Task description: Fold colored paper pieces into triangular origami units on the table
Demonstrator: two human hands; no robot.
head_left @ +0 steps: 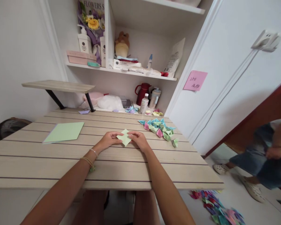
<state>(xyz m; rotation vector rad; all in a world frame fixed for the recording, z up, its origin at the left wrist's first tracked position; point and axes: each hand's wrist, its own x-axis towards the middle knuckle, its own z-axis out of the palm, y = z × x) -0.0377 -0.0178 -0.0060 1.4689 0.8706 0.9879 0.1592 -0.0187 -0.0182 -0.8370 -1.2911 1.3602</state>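
Note:
A small folded square of light green paper (pixel 125 138) is held between my hands over the middle of the table, turned so a corner points toward me. My left hand (pixel 110 139) pinches its left corner between thumb and fingers. On the opposite side, my right hand (pixel 139 139) grips the right corner the same way. To the left lies a stack of green paper sheets (pixel 65 132). Folded paper pieces (pixel 159 126) in blue, green and pink are heaped to the right of my right hand.
A clear bottle (pixel 144 104), a red jug (pixel 142 93) and a tumbler (pixel 155 98) stand along the back. A raised wooden stand (pixel 58 85) is at the back left. More folded papers (pixel 217 207) lie on the floor at right, where another person (pixel 264 153) is.

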